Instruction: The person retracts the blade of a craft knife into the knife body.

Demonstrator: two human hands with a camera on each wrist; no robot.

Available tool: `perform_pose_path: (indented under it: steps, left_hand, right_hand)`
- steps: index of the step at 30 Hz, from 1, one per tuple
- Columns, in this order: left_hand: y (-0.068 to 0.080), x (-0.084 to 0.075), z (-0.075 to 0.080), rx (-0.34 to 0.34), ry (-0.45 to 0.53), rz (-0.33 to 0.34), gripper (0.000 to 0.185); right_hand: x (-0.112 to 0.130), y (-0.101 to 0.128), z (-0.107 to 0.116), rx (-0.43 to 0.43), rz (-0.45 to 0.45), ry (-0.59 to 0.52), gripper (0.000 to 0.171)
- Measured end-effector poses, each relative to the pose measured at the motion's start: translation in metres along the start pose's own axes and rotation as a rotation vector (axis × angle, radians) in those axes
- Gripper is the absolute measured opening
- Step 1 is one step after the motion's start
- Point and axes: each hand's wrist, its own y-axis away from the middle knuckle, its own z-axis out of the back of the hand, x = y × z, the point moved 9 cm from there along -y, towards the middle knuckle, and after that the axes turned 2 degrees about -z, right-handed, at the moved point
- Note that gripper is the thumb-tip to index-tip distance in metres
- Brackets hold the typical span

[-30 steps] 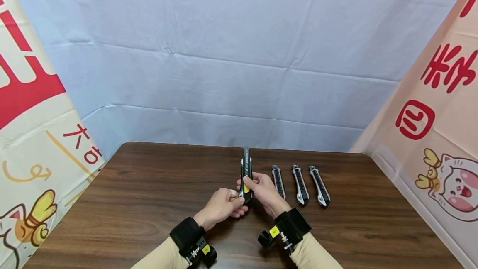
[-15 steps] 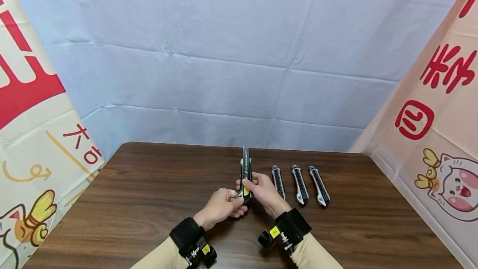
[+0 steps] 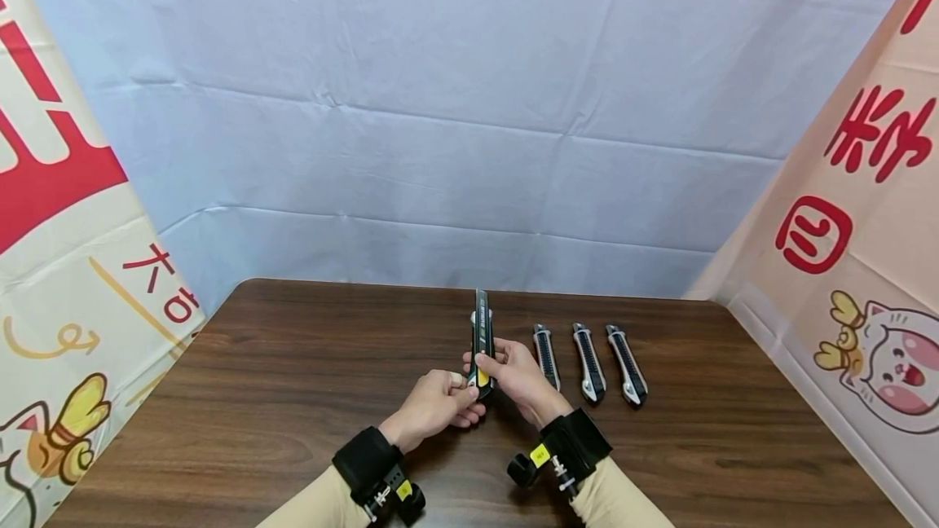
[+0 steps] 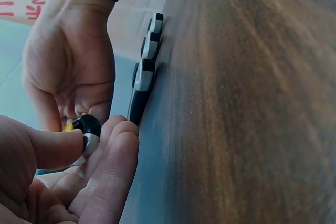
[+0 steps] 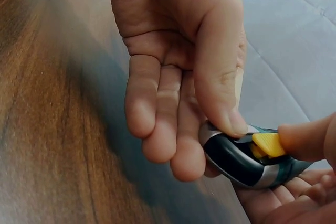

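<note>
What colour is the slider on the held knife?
Yellow; the slider on the utility knife shows best in the right wrist view.

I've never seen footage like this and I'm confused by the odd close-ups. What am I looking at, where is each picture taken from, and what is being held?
No machine here: a person works with two bare hands and wears three cameras. The wide picture comes from the head camera, looking down at a brown wooden table. The two close-ups come from cameras strapped to each wrist. Both hands hold one black utility knife with a yellow slider: the left hand pinches its near end, and the right hand grips its body. Three more knives lie side by side on the table to the right.
</note>
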Motion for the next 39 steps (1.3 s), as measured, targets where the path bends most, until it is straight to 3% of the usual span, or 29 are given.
perform_pose_path:
  steps: [10,31,39]
  left_hand:
    - [-0.0002,0.0007,0.0006,-0.004,0.006,0.004,0.024]
    - [0.0016,-0.0041,0.0018,0.029,0.058,0.011,0.024]
    - [0.0036,-0.0051,-0.0028,0.075,0.086,0.014,0.029]
  right_hand:
    - [-0.0025,-0.0020,0.0009,-0.018,-0.016,-0.006,0.042]
    - [0.0028,0.0009,-0.0039,0.059,0.003,-0.002,0.045]
    - [-0.0001,0.0025,0.0021,0.009,-0.054,0.106,0.045]
